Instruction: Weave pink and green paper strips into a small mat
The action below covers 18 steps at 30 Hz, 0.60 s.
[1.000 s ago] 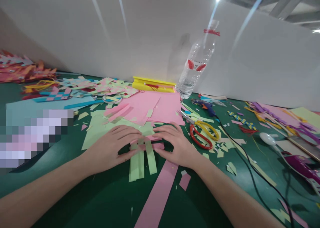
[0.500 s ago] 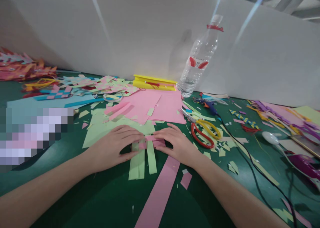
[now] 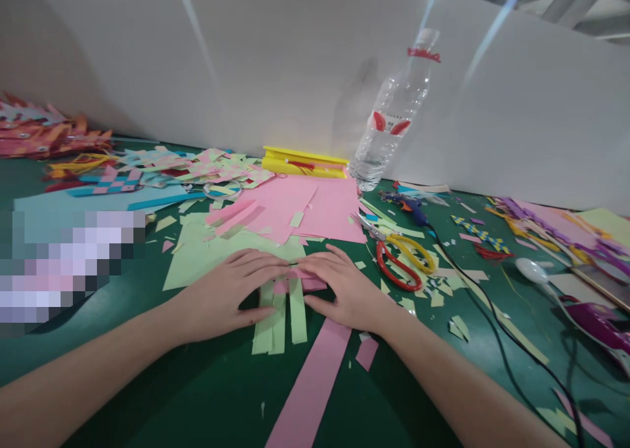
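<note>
The left hand point(image 3: 231, 295) and right hand point(image 3: 344, 284) spread loosely, thumbs lower than before, fingertips on flat pink paper point(image 3: 312, 283) crossed by pale-green paper strips point(image 3: 298, 311).

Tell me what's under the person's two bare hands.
Pale green paper strips and flat pink paper show between the left hand and right hand; anything wholly beneath them is covered.

No readable text anywhere. Only printing visible is on the white paper-like label with two red leaf-shaped marks point(image 3: 391, 124), on the clear, tall plastic bottle with a red neck band point(image 3: 381, 147). Small dark characters between the marks, too tiny and blurred to make out.
</note>
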Available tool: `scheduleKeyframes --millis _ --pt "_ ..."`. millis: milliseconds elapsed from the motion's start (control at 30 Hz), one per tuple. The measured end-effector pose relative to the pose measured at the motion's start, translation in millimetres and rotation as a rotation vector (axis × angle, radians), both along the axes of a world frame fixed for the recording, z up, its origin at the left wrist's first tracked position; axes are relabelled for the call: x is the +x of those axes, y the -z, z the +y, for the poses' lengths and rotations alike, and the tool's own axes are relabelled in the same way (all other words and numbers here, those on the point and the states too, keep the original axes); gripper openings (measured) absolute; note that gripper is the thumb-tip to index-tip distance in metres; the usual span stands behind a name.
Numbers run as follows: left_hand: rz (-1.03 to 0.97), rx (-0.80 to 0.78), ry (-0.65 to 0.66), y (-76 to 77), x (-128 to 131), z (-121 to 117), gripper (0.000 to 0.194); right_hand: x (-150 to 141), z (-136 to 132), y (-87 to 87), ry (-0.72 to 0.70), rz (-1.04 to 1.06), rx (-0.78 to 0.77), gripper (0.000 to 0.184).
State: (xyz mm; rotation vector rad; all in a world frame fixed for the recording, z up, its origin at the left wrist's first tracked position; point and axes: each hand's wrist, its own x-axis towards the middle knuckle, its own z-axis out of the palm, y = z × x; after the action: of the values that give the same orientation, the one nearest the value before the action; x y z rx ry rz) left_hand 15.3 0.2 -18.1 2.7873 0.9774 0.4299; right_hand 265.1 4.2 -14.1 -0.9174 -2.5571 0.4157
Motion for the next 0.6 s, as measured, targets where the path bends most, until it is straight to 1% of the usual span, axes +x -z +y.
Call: scheduleKeyframes --millis 167,433,600 --pt "0.001 -0.005 -0.001 0.9 0.9 -0.6 0.045 -0.7 -1.6 -0.5 -0.017 0.002 -0.01 0.042" --pt "0.003 -0.005 0.017 3.7 -0.6 0.4 0.045 -0.5 -0.7 0.8 -0.024 0.0 0.008 0.033" --pt "0.0 -0.009 0.024 2.5 0.7 0.4 0.039 -2.1 -1.0 0.0 -0.016 -0.01 0.0 0.029"
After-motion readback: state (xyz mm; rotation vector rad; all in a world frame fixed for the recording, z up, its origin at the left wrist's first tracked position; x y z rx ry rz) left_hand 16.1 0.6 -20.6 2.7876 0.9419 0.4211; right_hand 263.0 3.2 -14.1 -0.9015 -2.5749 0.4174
